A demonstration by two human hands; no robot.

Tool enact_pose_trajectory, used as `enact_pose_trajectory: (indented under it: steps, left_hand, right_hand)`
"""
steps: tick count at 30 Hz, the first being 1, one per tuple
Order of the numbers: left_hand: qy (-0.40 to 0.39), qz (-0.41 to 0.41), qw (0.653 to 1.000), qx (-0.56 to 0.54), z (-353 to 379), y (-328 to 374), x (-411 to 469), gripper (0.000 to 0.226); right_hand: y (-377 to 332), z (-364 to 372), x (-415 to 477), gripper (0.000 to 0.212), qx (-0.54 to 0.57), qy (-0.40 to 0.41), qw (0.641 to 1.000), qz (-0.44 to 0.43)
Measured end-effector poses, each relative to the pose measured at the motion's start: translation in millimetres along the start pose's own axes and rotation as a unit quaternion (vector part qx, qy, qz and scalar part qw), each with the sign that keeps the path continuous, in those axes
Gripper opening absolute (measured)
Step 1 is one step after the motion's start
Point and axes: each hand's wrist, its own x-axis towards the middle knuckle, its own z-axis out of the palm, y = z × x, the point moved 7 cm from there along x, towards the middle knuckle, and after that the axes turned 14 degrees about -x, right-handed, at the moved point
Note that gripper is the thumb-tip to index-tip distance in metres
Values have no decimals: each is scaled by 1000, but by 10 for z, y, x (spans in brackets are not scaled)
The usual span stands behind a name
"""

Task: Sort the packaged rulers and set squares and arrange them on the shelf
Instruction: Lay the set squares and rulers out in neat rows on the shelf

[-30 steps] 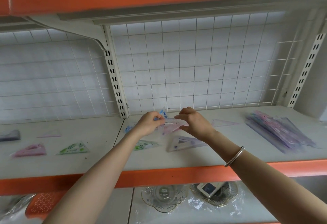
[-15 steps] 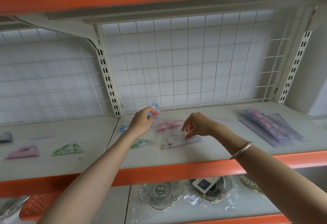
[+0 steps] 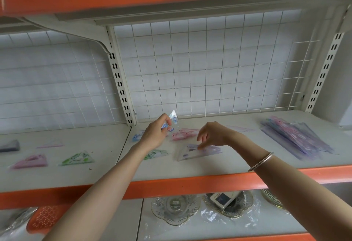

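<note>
Left hand (image 3: 155, 133) is pinching a blue set square pack (image 3: 172, 119) between thumb and fingers, holding it tilted up above the shelf (image 3: 190, 166), near the back grid. Right hand (image 3: 212, 135) is hanging fingers-down over a purple pack (image 3: 198, 152) lying flat; fingertips (image 3: 200, 146) are at or just touching its top edge, and whether they are gripping it I can't tell. Between the hands a pink pack (image 3: 183, 134) is lying flat, and another blue pack (image 3: 138, 137) is sitting just left of the left hand, partly hidden. A green pack (image 3: 155, 154) is lying under the left forearm. Further left, well apart: a second green pack (image 3: 77, 159), a pink pack (image 3: 30, 161), a thin pale pink one (image 3: 50, 143) and a dark item (image 3: 9, 145) at the frame edge, too blurred to name. Far right, a stack of long ruler packs (image 3: 293, 137) is fanned out, not squared up. Judgement: sorting is looking early to midway. Colours seem to be getting spots of their own, but matching packs are sitting in separate places, the rulers are needing straightening, and the pack in the left hand is not yet placed.
</note>
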Motion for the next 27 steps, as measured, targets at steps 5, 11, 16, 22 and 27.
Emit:
enact_pose_trajectory:
  steps: [5, 11, 16, 22, 27]
  left_hand:
    - [-24, 13, 1000, 7, 12, -11, -8, 26]
    - [-6, -21, 990, -139, -50, -36, -28, 18]
    - [5, -31, 981, -190, -165, -13, -76, 13]
    - [0, -63, 971, -233, -290, -98, -127, 8]
    - [83, -55, 955, -279, -496, -40, -110, 19]
  right_hand:
    - [-181, -201, 78, 31, 49, 136, 989, -3]
    - [-338, -155, 226, 23, 164, 145, 975, 48]
    - [-440, -100, 281, 4, 348, 125, 928, 51]
    - [-518, -88, 353, 11, 523, 86, 847, 42]
    - [-633, -96, 359, 10, 556, 4, 831, 26]
